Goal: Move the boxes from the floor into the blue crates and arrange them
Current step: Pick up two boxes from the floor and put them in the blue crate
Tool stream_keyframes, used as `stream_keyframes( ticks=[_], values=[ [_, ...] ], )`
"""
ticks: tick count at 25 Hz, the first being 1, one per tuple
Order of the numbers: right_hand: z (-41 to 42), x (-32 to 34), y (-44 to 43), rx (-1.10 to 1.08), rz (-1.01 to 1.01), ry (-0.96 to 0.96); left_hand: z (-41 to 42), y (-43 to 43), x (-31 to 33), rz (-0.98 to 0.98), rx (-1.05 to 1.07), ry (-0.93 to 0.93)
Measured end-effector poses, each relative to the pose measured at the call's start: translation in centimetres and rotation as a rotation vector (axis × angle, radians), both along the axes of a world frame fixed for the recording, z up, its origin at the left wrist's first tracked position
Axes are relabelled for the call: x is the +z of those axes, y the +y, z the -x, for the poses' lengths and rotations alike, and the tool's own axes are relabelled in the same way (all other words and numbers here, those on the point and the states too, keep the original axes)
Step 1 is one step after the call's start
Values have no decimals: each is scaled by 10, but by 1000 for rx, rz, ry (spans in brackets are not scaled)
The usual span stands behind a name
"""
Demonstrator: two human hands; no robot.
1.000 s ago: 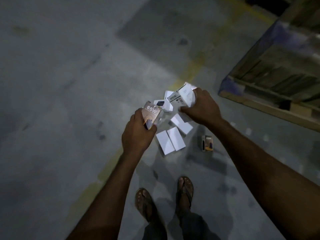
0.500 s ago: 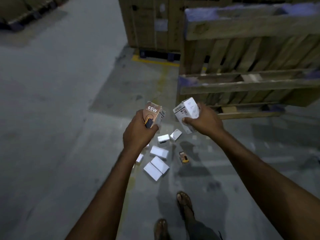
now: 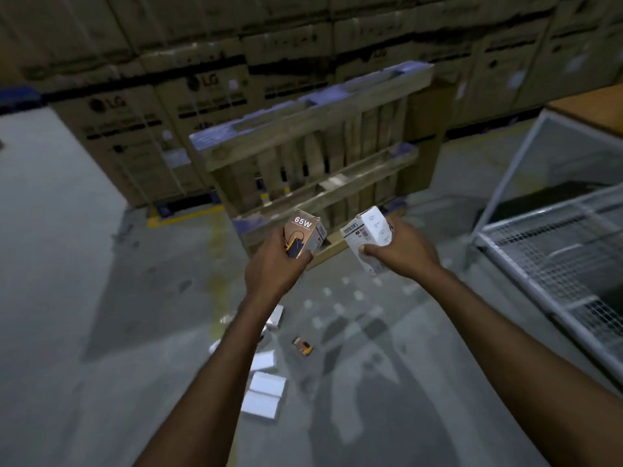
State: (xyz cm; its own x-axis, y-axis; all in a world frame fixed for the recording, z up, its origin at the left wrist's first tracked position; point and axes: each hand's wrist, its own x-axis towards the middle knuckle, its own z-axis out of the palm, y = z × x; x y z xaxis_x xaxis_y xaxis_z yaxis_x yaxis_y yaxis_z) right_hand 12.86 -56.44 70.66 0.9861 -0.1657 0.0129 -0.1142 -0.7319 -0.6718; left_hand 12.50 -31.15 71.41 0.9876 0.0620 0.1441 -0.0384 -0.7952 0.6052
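Note:
My left hand (image 3: pixel 273 268) grips a small brown box marked 65W (image 3: pixel 306 230), held up at chest height. My right hand (image 3: pixel 403 251) grips white boxes (image 3: pixel 369 234), thumb across their front. Below my arms, several white boxes (image 3: pixel 264 394) lie on the concrete floor, partly hidden by my left forearm. A small dark box with an orange picture (image 3: pixel 302 345) lies beside them. No blue crate is in view.
A wooden pallet (image 3: pixel 313 156) leans upright straight ahead, in front of stacked cardboard cartons (image 3: pixel 141 129). A white wire-mesh cage trolley (image 3: pixel 553 251) stands at the right. A yellow line (image 3: pixel 217 251) runs along the grey floor.
The view has lifted from the floor towards the pallet and cartons. Both hands have risen with their boxes, and the loose boxes now lie lower in view. The wire trolley has come into sight.

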Motion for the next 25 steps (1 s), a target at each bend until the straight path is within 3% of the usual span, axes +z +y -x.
stream_keyframes(
  ticks=[13,25],
  values=[
    [138,71,-349,-482,94,-139,30,-387,60,178,-419,-167],
    [214,97,-528,-911,83,-229,28,-625,92,216,-818,-178]
  ],
)
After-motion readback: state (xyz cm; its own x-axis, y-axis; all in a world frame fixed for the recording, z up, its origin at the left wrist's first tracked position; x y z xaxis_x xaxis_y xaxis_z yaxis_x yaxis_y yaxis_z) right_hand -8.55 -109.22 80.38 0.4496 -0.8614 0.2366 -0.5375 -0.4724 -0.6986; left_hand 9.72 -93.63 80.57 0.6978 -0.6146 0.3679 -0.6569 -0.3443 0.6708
